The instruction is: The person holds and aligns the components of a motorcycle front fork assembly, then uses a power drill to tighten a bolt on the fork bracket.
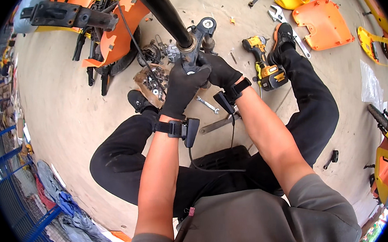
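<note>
Head view: gripping metal bracket (190, 57) at the foot of black tube (161, 11) with curled fingers of left hand (182, 87) and right hand (222, 70), apparently to steady it; cordless driver (269, 70) right of tube, likely for easy reach.

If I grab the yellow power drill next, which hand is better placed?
Probably your right hand: the power drill lies to its right. Your left hand is farther away, with the right in between. Both are at the dark metal bracket, so the left could hold that meanwhile.
</note>
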Demonstrator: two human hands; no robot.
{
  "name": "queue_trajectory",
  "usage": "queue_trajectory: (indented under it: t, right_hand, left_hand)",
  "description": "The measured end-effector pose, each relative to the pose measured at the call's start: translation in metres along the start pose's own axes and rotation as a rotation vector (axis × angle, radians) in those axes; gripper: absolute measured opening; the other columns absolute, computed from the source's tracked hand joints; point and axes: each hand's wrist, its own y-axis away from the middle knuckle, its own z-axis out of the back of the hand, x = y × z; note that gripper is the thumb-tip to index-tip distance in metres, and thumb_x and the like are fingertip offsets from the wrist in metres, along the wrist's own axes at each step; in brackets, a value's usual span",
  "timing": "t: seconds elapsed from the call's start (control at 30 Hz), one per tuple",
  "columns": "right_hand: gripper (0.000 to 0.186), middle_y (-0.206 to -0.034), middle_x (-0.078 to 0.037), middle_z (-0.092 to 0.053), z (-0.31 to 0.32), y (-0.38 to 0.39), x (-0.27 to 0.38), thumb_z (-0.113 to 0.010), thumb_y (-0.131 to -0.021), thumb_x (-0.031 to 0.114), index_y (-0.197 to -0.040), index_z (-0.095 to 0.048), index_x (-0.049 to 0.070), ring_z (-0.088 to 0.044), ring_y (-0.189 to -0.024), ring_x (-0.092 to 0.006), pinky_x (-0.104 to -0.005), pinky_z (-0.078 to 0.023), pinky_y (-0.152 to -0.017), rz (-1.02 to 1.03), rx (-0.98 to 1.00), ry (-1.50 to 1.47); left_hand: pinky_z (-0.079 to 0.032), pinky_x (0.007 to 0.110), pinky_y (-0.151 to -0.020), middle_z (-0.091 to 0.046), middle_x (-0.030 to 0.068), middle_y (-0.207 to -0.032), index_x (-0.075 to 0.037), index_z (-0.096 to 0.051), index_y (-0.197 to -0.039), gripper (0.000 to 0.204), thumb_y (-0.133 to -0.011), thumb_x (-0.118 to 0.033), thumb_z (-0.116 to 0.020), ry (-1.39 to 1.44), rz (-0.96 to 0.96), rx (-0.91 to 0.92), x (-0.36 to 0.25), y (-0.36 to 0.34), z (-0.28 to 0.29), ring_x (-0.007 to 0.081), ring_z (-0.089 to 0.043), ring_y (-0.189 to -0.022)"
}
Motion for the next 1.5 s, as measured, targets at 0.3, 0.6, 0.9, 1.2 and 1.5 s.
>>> queue_trajectory:
  t: [0.3,0.6,0.9,1.2,1.5]
  right_hand:
    - [0.044,-0.102,-0.004,-0.064,0.004,-0.006,0.012,-0.068,-0.074,0.006,-0.117,-0.056,0.005,-0.059,-0.09,-0.0165,-0.0297,-0.048,-0.082,0.124,0.092,-0.231]
    - [0.028,-0.104,-0.003,-0.061,-0.006,-0.004,0.01,-0.054,-0.094,0.014,-0.119,-0.053,0.002,-0.058,-0.085,-0.0081,-0.0253,-0.049,-0.074,-0.318,0.048,-1.228]
    - [0.027,-0.106,-0.005,-0.063,-0.007,0.007,0.01,-0.053,-0.094,0.01,-0.118,-0.055,0.0,-0.062,-0.087,-0.0118,-0.0252,-0.052,-0.075,-0.351,-0.008,-1.237]
    - [0.014,-0.085,-0.004,-0.063,-0.019,0.014,0.013,-0.065,-0.085,0.01,-0.095,-0.061,0.001,-0.059,-0.076,-0.0094,-0.0245,-0.049,-0.068,-0.342,-0.467,-0.443]
    - [0.024,-0.088,-0.012,-0.066,-0.006,0.057,0.078,-0.065,-0.085,0.017,-0.101,-0.065,0.0,-0.062,-0.074,-0.0218,-0.0311,-0.05,-0.069,-0.311,-0.56,-0.167]
  left_hand:
    - [-0.05,0.024,-0.066,-0.066,0.0034,-0.085,0.0,-0.063,-0.101,0.025,-0.08,-0.012,-0.071,0.019,0.048,0.028,-0.001,0.0,0.003,0.0082,-0.06,-0.074]
    - [-0.05,0.024,-0.074,-0.065,0.0033,-0.094,-0.001,-0.064,-0.103,0.02,-0.085,-0.007,-0.067,0.065,0.086,0.029,0.007,-0.001,0.004,0.0101,-0.061,-0.083]
    - [-0.049,0.024,-0.074,-0.066,0.0032,-0.091,-0.001,-0.062,-0.104,0.025,-0.084,-0.012,-0.07,0.12,0.068,0.028,0.006,-0.001,0.003,0.0098,-0.061,-0.081]
    - [-0.048,0.024,-0.081,-0.065,0.0031,-0.098,-0.001,-0.061,-0.111,0.023,-0.09,-0.011,-0.064,0.075,0.036,0.077,-0.001,0.004,0.001,0.0105,-0.061,-0.089]
    - [-0.034,0.015,-0.054,-0.06,-0.002,-0.088,-0.004,-0.058,-0.116,0.041,-0.1,-0.041,-0.048,0.223,0.147,0.031,0.006,0.0,0.005,0.0026,-0.043,-0.065]
